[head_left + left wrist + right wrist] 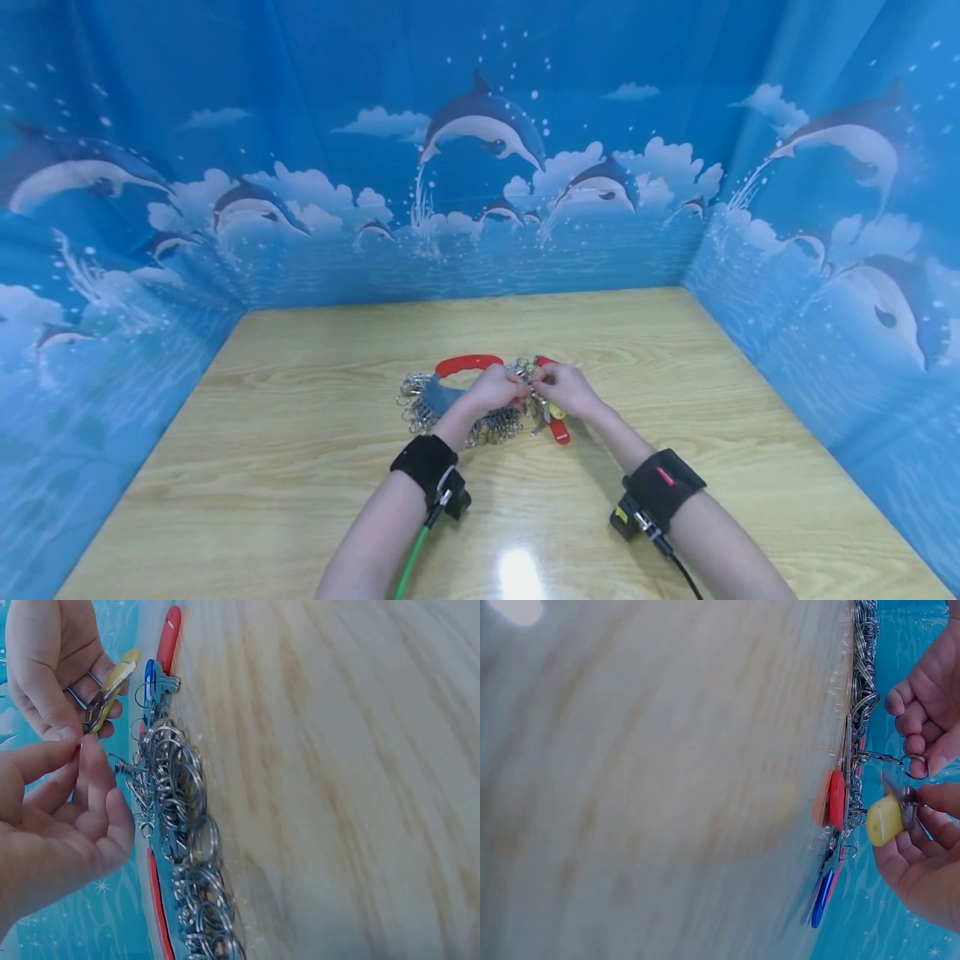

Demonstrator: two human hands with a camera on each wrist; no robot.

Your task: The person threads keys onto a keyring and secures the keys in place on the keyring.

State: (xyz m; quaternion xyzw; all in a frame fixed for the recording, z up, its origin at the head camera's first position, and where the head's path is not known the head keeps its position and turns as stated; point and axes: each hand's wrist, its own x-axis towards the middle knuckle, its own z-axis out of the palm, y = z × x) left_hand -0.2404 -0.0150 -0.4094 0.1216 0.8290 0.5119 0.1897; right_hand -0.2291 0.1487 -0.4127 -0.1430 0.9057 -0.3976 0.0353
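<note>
My left hand (497, 387) pinches a small metal split ring (913, 766) between thumb and fingertip, above a mass of rings. A short metal clasp (879, 757) runs from that ring toward the bunch. My right hand (567, 390) holds a yellow piece (886, 820) with a dark metal part, gripped by thumb and fingers; its exact kind is unclear. In the left wrist view both hands' fingertips meet beside the yellow piece. Below them lies a holder with a red grip handle (467, 364) and a blue-grey plate (442, 397), fringed with metal rings (176, 776).
Right of the ring bunch lies a red piece (559, 431). A blue piece (823, 898) shows beside a red one (837, 799). The wooden table (300, 467) meets a blue dolphin curtain (465, 242) at its back and sides.
</note>
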